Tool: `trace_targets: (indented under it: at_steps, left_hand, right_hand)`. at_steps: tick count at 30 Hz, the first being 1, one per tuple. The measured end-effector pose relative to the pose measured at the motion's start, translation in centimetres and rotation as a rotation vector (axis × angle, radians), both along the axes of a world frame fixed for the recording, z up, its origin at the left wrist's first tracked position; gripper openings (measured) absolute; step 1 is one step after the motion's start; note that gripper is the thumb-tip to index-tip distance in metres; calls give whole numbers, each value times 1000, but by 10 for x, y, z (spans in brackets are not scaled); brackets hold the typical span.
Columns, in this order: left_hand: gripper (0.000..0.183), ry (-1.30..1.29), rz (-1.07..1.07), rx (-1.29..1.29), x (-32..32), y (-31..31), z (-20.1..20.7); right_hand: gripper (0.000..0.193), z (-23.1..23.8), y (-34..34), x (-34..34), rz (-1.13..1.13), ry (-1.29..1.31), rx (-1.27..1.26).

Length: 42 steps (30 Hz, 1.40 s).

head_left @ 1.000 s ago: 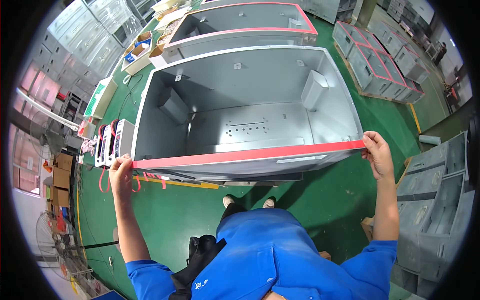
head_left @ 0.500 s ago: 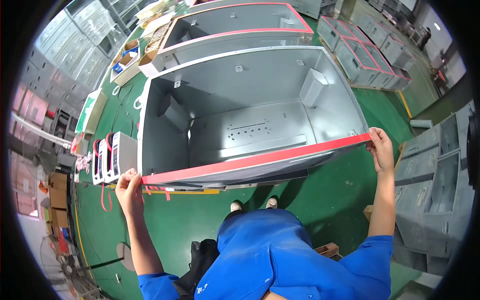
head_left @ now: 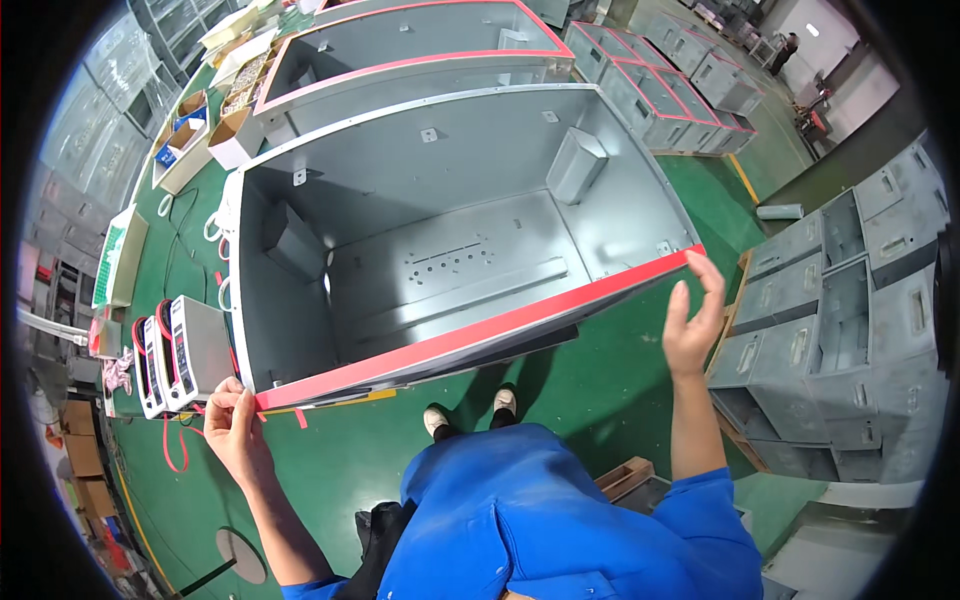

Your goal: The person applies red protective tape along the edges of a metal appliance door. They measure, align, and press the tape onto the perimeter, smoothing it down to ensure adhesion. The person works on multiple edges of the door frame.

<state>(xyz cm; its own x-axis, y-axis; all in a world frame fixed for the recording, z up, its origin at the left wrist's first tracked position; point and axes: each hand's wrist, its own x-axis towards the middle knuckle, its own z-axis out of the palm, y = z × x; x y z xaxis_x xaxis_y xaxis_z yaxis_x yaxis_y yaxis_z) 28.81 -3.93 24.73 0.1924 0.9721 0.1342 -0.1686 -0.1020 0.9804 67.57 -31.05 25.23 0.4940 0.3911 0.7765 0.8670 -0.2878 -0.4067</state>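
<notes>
A large grey metal cabinet box (head_left: 430,180) lies before me with its open side up. Red tape (head_left: 490,320) runs in one strip along its near rim, from the left front corner to the right one. My left hand (head_left: 240,440) pinches the tape's left end at the left front corner. My right hand (head_left: 692,325) is beside the right front corner, thumb and fingers apart; its index fingertip is by the tape's right end, and whether they touch I cannot tell. Inside the box are folded metal brackets (head_left: 577,165) and a base with punched holes.
Another grey box with red-edged rim (head_left: 420,68) stands behind. Power units (head_left: 200,345) with red cables and parts bins (head_left: 183,150) are on the left. Grey cabinets (head_left: 830,340) stack up at the right, and a wooden pallet (head_left: 625,475) lies near my right side.
My right hand has opened and let go of the tape's right end. The left hand keeps its pinch at the left corner. The whole view has shifted, so the box appears farther left.
</notes>
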Motion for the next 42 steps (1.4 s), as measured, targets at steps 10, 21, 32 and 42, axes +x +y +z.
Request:
trace_targets:
  at_steps: [10, 21, 32, 42]
  left_hand:
    - [15, -40, -46, -7, -1, 2, -1]
    - [11, -44, -5, -63, 0, -2, 2]
    - [12, -54, 31, -140, 4, -2, 10]
    - [12, 28, 41, -89, 7, -5, 14]
  right_hand:
    - [38, -4, 34, -35, 197, -243, -256]
    - [44, -18, 42, -46, 228, -289, -341]
    - [47, -19, 43, -48, 227, -287, -332]
    - [54, -21, 42, -47, 251, -272, -346]
